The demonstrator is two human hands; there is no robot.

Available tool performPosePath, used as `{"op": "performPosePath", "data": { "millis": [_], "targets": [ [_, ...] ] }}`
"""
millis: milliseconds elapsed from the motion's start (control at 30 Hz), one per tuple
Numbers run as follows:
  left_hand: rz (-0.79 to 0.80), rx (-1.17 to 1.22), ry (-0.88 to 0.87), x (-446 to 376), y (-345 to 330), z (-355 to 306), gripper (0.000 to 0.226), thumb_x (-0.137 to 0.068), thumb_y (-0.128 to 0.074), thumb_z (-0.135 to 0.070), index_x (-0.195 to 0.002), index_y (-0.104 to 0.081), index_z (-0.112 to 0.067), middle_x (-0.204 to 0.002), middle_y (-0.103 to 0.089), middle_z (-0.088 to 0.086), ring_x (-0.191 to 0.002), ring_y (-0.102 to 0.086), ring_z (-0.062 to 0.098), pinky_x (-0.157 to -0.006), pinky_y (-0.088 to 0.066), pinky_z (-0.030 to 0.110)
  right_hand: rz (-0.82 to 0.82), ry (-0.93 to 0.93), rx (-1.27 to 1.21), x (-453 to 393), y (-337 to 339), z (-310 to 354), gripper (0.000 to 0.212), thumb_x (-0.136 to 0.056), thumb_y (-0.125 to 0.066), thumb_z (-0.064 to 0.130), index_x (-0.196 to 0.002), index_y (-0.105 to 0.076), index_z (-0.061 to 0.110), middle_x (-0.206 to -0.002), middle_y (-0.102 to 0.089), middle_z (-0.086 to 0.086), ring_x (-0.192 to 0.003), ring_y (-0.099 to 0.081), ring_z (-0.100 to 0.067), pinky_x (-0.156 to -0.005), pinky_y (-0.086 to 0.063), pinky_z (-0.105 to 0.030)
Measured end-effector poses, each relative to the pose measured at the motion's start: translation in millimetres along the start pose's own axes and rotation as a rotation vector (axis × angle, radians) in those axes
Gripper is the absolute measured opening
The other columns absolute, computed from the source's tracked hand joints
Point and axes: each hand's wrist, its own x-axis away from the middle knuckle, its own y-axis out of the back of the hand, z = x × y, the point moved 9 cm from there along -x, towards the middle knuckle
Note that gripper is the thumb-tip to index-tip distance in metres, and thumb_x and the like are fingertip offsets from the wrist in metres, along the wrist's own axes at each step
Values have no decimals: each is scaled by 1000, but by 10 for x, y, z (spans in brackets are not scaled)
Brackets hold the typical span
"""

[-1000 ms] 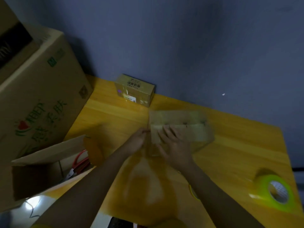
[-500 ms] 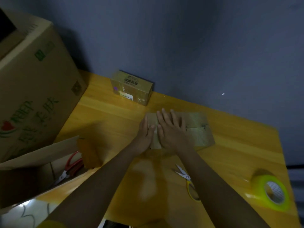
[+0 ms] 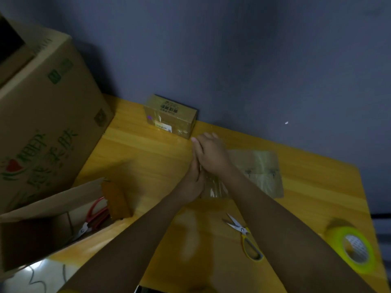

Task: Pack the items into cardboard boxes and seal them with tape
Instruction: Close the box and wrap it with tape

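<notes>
— What have your hands got?

— My right hand (image 3: 211, 154) lies over the left end of a flat cardboard box (image 3: 257, 173) near the middle of the table (image 3: 148, 157), fingers curled down over that edge; I cannot tell for sure whether they clamp it. My left hand (image 3: 193, 180) is pressed against the right one from the side, fingers straight, touching the same end of the cardboard. The picture is blurred there.

— And the flat box itself?

— It lies flat on the table, stretching from my hands toward the right edge, with a shiny strip across it.

— Any box with something in it?

— At the left edge an open carton (image 3: 42, 225) stands with a flap raised; inside I see red-handled scissors (image 3: 93, 220). A brown piece (image 3: 116, 200) sits at its rim. Behind it stands a big printed carton (image 3: 46, 123), closed as far as I can see.

— What else?

— A small sealed box (image 3: 171, 116) at the back edge, against the wall, just beyond my right fingertips. Yellow-handled scissors (image 3: 246, 240) lie near the front edge, beside my right forearm. A roll of tape (image 3: 353, 248) with a green rim sits at the front right corner.
</notes>
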Motion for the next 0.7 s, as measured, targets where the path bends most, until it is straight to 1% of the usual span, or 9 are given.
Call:
{"op": "performPosePath", "data": {
  "millis": [67,133,200,267,367,433,567,667,700],
  "targets": [
    [58,18,6,25,-23,-40,70,-103,-34,-22,-142,22,-41,-158,-21,5,-134,-40,10,-103,-43,27,-63,-53,-112,157,71,7,28,-103,-37,23,-84,-51,8,-83,-45,-4,-84,-48,-25,-74,-35,-33],
    [160,36,-57,149,-75,-55,70,-102,-41,-22,-144,12,-43,-154,-23,-17,-132,-36,-7,-95,-40,10,-103,-74,-138,376,160,-84,27,-100,-41,31,-101,-58,10,-96,-53,-5,-94,-48,-22,-82,-43,-40],
    [252,-47,-102,332,-117,-3,67,-100,-46,-24,-146,-2,-42,-151,-19,-26,-138,-25,-6,-102,-32,10,92,-101,6,624,106,-219,58,-90,-40,63,-130,-52,23,-131,-48,0,-125,-37,-22,-103,-36,-43],
    [297,-139,-49,464,-99,84,62,-99,-47,-28,-143,-7,-49,-153,-16,-14,-139,-25,5,-105,-32,15,382,-166,67,931,-36,-393,86,-74,-40,84,-145,-30,37,-153,-28,5,-141,-21,-25,-113,-23,-46],
    [325,-142,-7,494,-13,57,60,-99,-47,-16,-140,-17,-48,-149,-24,-8,-132,-33,4,-100,-35,9,405,-154,54,1173,-101,-374,82,-77,-54,74,-141,-16,39,-141,-48,-3,-119,-52,-32,-89,-50,-47],
    [274,-245,-10,446,118,27,59,-98,-50,-9,-149,-26,-27,-149,-33,1,-131,-39,12,-105,-40,24,284,-256,116,1201,-120,-300,79,-83,-50,69,-144,-17,31,-138,-50,-6,-112,-55,-33,-81,-50,-39],
    [127,-660,27,336,621,204,42,-95,-57,-14,-137,-49,-12,-132,-50,8,-116,-52,25,-97,-46,38,313,-343,13,1186,-485,59,65,-98,-36,51,-150,-25,14,-158,-19,-13,-137,-28,-38,-106,-32,-48],
    [94,-443,98,431,772,433,15,-98,-50,-14,-108,-60,-7,-104,-53,13,-98,-54,24,-77,-46,29,357,-103,108,1284,-770,383,47,-101,-26,47,-132,-51,21,-153,-26,-6,-133,-24,-31,-107,-24,-46],
    [65,-341,143,476,777,509,18,-100,-46,-11,-111,-58,-3,-106,-50,11,-97,-51,22,-76,-44,28,308,-47,128,1326,-802,409,42,-102,-26,42,-129,-52,22,-147,-34,-5,-127,-29,-29,-104,-27,-43]
  ]
}}
